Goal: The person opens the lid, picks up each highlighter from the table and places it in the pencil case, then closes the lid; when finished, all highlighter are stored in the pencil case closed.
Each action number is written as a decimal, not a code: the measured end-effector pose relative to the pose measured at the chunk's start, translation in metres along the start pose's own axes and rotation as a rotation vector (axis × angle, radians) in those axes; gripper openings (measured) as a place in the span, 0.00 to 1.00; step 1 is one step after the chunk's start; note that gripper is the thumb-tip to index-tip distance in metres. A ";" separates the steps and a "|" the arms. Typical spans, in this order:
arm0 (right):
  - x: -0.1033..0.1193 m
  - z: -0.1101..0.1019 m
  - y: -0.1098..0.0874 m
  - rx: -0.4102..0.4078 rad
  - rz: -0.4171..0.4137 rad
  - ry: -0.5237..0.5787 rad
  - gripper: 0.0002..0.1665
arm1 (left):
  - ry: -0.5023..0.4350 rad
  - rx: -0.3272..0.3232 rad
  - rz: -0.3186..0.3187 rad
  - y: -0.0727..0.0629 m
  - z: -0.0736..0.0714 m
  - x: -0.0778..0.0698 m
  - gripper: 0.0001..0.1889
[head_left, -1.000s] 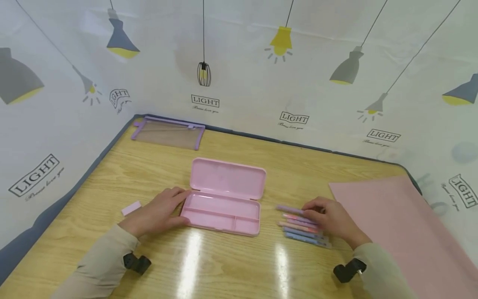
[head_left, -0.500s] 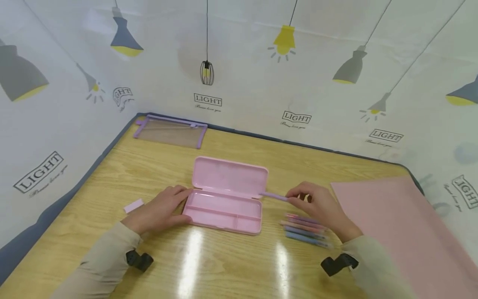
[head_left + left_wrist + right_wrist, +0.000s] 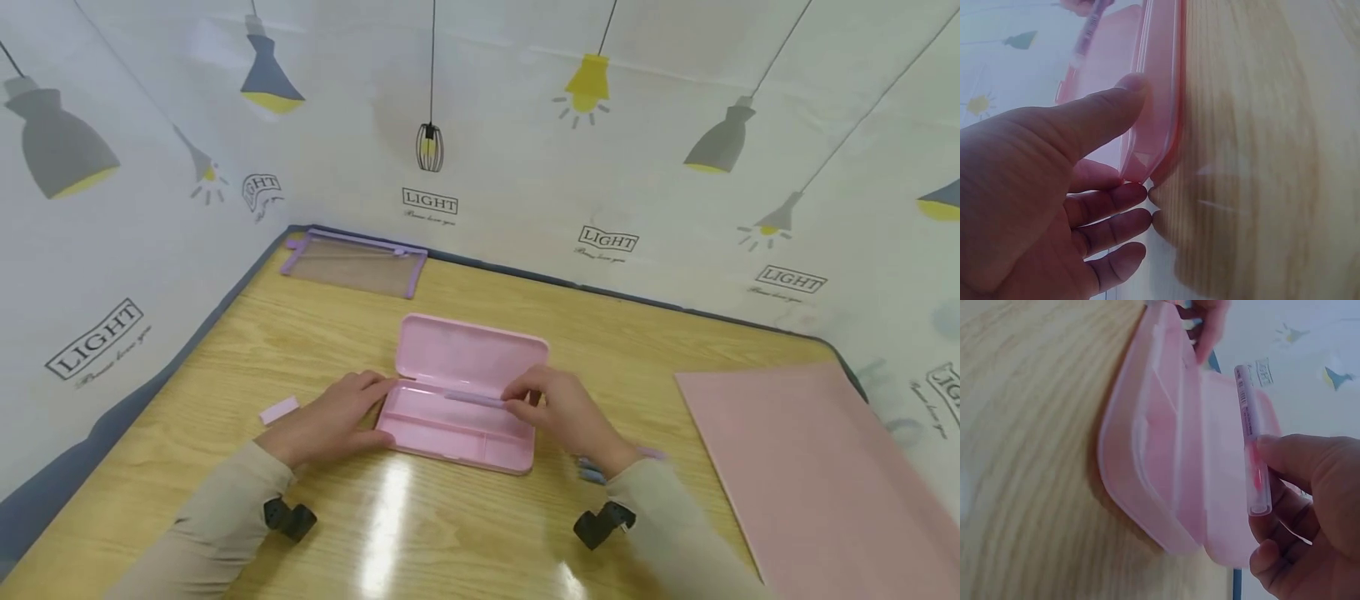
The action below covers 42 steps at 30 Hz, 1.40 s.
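The pen (image 3: 474,400), at the right end of the case (image 3: 442,408) half a second ago, now lies over its hinge side, pinched in the grip of the right hand (image 3: 564,410). The left hand (image 3: 330,418), thumb and fingers spread, touches the case's left end. Only the right wrist view shows the pen's red insides.

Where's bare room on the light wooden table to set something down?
Bare wood: between the purple-edged translucent pouch and open pink plastic case; toward the back, between case and flat pink sheet; in front, between the beige sleeves. Crowded: the case's left, with left hand and small pale block; its right, with right hand and partly hidden slim pens.
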State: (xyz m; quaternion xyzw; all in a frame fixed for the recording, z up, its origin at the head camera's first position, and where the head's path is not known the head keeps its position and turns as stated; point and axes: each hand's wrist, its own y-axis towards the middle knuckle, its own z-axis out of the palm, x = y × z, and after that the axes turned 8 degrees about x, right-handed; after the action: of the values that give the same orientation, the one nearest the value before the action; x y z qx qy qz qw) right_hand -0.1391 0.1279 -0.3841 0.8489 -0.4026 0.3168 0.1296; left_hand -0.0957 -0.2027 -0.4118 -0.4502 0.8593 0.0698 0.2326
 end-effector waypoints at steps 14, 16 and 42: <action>0.012 0.036 0.009 0.034 0.045 -0.252 0.06 | -0.011 0.026 -0.015 0.004 -0.002 -0.003 0.38; 0.013 0.037 0.009 0.038 0.040 -0.279 0.06 | -0.013 0.024 -0.013 0.005 -0.002 -0.003 0.38; -0.009 -0.009 -0.034 -0.063 0.082 -0.101 0.07 | 0.006 0.027 -0.004 0.001 -0.002 -0.001 0.38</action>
State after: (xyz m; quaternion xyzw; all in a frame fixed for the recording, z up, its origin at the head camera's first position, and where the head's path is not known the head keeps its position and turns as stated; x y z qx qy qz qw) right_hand -0.1210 0.1590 -0.3819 0.8422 -0.4528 0.2658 0.1226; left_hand -0.0968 -0.2019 -0.4095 -0.4488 0.8600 0.0564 0.2362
